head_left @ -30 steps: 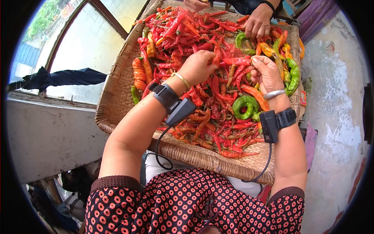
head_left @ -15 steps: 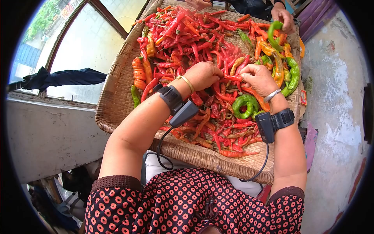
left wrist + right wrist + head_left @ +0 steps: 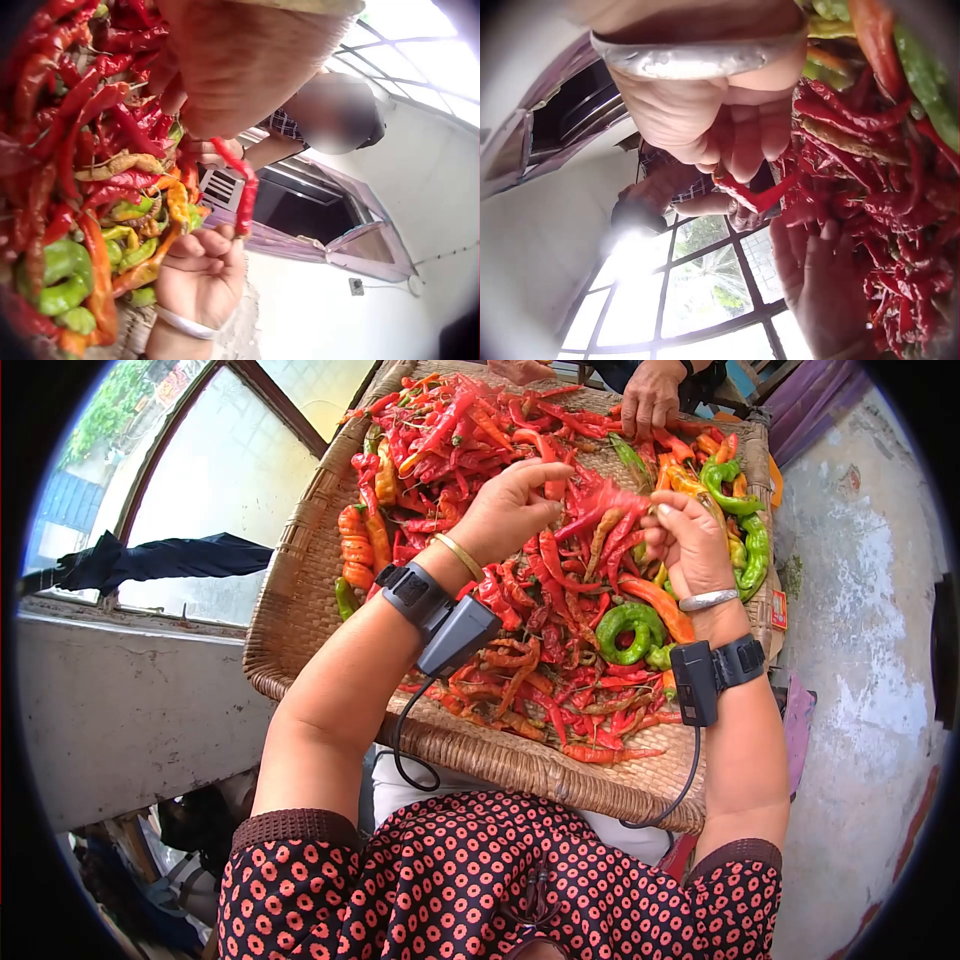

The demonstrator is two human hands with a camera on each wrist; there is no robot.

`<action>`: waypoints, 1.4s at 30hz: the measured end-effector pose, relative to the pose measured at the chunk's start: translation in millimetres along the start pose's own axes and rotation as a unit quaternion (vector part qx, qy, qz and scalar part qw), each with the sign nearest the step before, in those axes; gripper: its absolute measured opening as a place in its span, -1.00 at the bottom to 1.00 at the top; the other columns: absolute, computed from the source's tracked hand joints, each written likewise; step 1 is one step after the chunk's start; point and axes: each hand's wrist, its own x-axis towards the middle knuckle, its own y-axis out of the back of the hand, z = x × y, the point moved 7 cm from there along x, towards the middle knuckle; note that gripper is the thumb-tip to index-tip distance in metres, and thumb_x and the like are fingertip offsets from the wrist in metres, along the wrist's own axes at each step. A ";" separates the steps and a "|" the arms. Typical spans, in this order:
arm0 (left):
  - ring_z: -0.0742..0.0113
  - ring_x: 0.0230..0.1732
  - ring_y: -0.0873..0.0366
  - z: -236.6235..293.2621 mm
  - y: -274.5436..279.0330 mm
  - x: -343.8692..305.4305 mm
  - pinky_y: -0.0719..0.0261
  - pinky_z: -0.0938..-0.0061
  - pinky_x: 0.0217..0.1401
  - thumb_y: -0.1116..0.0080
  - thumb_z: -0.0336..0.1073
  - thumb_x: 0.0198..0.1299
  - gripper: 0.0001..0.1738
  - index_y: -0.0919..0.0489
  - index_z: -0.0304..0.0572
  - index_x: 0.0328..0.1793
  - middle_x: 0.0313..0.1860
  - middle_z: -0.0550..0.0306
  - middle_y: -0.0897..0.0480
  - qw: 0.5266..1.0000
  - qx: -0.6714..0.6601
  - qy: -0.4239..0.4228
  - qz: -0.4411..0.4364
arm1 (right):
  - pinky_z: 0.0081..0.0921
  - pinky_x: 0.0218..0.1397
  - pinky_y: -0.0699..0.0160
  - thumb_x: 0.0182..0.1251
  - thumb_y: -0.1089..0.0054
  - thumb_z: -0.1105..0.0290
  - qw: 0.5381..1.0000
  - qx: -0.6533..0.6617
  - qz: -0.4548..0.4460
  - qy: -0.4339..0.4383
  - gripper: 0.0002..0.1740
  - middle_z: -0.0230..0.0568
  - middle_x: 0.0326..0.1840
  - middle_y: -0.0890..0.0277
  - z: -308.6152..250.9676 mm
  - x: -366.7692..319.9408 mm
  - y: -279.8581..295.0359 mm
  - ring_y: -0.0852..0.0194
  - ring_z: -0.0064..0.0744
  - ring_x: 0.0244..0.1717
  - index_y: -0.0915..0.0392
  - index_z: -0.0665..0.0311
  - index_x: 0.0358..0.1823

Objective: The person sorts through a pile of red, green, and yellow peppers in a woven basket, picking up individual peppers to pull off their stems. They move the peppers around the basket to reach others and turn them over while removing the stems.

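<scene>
My right hand (image 3: 690, 550) is raised over the basket's right half, thumb and fingers pinching the end of a red chili pepper (image 3: 247, 202). The pepper is bent, and its free end points toward my left hand (image 3: 505, 510). That hand hovers over the red heap, thumb and forefinger spread apart. In the right wrist view its fingers (image 3: 829, 236) look fairly straight, with red peppers behind them. Below both hands lie wrinkled red chilies (image 3: 555, 600), an orange pepper (image 3: 655, 605) and a curled green pepper (image 3: 628, 635).
The woven basket (image 3: 530, 765) spans my lap. Another person's hand (image 3: 650, 400) reaches onto peppers at its far right edge. Green peppers (image 3: 752, 550) line the right side. A window (image 3: 200, 490) and a dark folded cloth (image 3: 180, 560) are at left.
My hands came close together lower down, then parted and rose again, the right one with a red chili. The other person's hand lifted a green pepper, which now lies at the right, and returned to the heap.
</scene>
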 end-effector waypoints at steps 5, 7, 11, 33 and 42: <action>0.24 -0.17 -0.49 -5.8 -11.2 -3.8 -0.48 0.48 -0.08 -0.14 -0.42 -0.02 -0.62 -0.52 -0.14 0.00 -0.13 0.02 -0.50 0.929 0.340 -0.148 -0.015 | -0.66 -0.34 -0.52 0.27 0.01 0.44 0.994 0.062 -0.042 0.077 -0.69 -0.24 -0.18 -0.48 -20.5 -7.0 -20.0 -0.51 -0.55 -0.27 -0.35 0.32 0.04; 0.02 -0.05 -0.47 -16.8 -21.8 -8.1 -0.44 0.36 0.04 -0.14 -0.34 -0.05 -0.66 -0.56 -0.15 -0.07 -0.07 -0.07 -0.49 0.911 0.385 -0.128 -0.066 | -0.70 -0.28 -0.51 0.27 0.00 0.42 0.995 0.018 -0.068 0.065 -0.55 -0.23 0.00 -0.39 -13.3 -6.3 -21.8 -0.47 -0.56 -0.13 -0.25 0.34 0.18; -0.02 0.02 -0.44 -27.0 -32.9 -12.1 -0.40 0.35 0.11 -0.17 -0.35 -0.06 -0.68 -0.57 -0.20 -0.11 -0.07 -0.11 -0.50 0.895 0.410 -0.124 -0.125 | -0.78 -0.44 -0.43 0.21 -0.05 0.43 0.990 -0.127 -0.063 -0.008 -0.63 -0.38 -0.21 -0.48 -1.1 -9.0 -24.7 -0.46 -0.68 -0.32 -0.40 0.33 0.06; 0.64 -0.51 -0.45 -5.6 -6.5 -6.8 -0.48 0.73 -0.46 -0.08 -0.45 0.13 -0.83 -0.58 -0.25 -0.14 -0.45 0.31 -0.55 0.996 -0.002 0.093 0.006 | -0.26 -0.18 -0.44 0.00 -0.18 0.20 0.713 -0.645 -0.248 0.116 -0.70 -0.07 -0.38 -0.48 42.0 -37.5 -84.1 -0.47 -0.06 -0.26 -0.52 0.26 -0.31; 0.61 -0.43 -0.51 19.5 10.5 -9.2 -0.48 0.65 -0.40 -0.10 -0.46 0.05 -0.75 -0.57 -0.18 -0.10 -0.44 0.28 -0.59 0.959 0.275 -0.068 -0.018 | -0.24 -0.15 -0.46 -0.03 -0.21 0.15 0.665 -0.687 -0.240 0.170 -0.62 -0.16 -0.27 -0.40 39.9 -59.8 -109.7 -0.43 -0.14 -0.15 -0.52 0.15 -0.16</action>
